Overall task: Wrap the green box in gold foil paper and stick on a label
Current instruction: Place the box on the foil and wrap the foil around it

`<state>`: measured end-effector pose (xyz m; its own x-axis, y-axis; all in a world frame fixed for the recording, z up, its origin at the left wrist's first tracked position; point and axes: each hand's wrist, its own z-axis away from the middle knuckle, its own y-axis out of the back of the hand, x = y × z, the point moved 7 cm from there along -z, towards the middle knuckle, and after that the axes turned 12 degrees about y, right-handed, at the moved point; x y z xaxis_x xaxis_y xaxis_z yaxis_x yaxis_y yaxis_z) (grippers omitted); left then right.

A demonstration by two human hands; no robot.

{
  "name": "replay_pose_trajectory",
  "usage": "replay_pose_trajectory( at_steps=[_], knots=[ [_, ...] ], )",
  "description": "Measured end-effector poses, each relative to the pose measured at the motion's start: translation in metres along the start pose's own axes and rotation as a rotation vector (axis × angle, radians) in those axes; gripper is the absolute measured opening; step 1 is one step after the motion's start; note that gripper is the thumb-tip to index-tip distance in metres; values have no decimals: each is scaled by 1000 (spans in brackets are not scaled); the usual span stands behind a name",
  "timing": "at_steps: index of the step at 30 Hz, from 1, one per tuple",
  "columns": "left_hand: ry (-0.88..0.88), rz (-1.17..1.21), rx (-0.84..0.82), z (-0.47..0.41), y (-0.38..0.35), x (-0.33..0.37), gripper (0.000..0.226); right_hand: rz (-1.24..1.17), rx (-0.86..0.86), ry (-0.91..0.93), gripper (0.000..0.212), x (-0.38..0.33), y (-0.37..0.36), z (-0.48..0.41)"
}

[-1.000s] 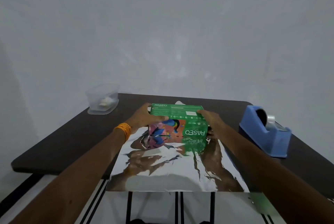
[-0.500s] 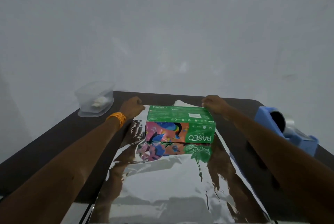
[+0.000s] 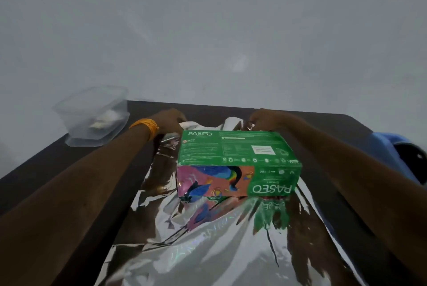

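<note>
The green box (image 3: 235, 149), printed PASEO with a colourful bird on its near side, stands on a shiny foil sheet (image 3: 208, 251) spread over the dark table. My left hand (image 3: 169, 120), with an orange bangle at the wrist, grips the foil's far edge behind the box's left corner. My right hand (image 3: 265, 118) grips the same far edge behind the box's right part. The foil edge is lifted and crumpled between the two hands. The fingers are mostly hidden behind the hands.
A clear plastic tub (image 3: 92, 116) with something white inside sits at the table's far left corner. A blue tape dispenser (image 3: 402, 156) stands at the right edge. The dark table (image 3: 57, 170) ends near a pale wall.
Both hands left the box's sides and reached past it to the foil's far edge, which now rises behind the box. The view moved closer and lower over the table.
</note>
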<state>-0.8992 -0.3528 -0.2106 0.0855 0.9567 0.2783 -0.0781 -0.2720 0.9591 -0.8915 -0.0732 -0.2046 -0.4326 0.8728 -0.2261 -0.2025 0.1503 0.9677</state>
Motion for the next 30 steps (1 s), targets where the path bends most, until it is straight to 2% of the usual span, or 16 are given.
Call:
replay_pose_trajectory(
  at_steps=[2, 3, 5, 6, 9, 14, 18, 20, 24, 27, 30],
  knots=[
    [16, 34, 95, 4, 7, -1, 27, 11, 76, -35, 11, 0, 7, 4],
    [24, 72, 144, 7, 10, -3, 25, 20, 115, -41, 14, -1, 10, 6],
    [38, 182, 242, 15, 18, -5, 20, 43, 184, -21, 37, -7, 18, 13],
    [42, 244, 306, 20, 26, -6, 14, 38, 230, -14, 40, -9, 23, 19],
    [58, 375, 460, 37, 49, -9, 11, -30, 378, -57, 22, -7, 39, 42],
    [6, 539, 580, 77, 74, 6, 7, -52, 621, 1, 20, -27, 64, 80],
    [-61, 580, 606, 109, 80, 16, 5, -39, 671, 27, 13, -52, 67, 108],
    [-128, 610, 557, 126, 83, 21, 11, -39, 668, 33, 12, -65, 70, 124],
    [-181, 638, 521, 155, 85, 25, 11, -47, 696, 81, 20, -79, 71, 149],
    [-182, 666, 532, 174, 82, 18, 16, -30, 660, 123, 23, -87, 60, 166],
    [-196, 595, 484, 186, 72, 11, 29, 6, 602, 147, 27, -92, 48, 179]
  ],
)
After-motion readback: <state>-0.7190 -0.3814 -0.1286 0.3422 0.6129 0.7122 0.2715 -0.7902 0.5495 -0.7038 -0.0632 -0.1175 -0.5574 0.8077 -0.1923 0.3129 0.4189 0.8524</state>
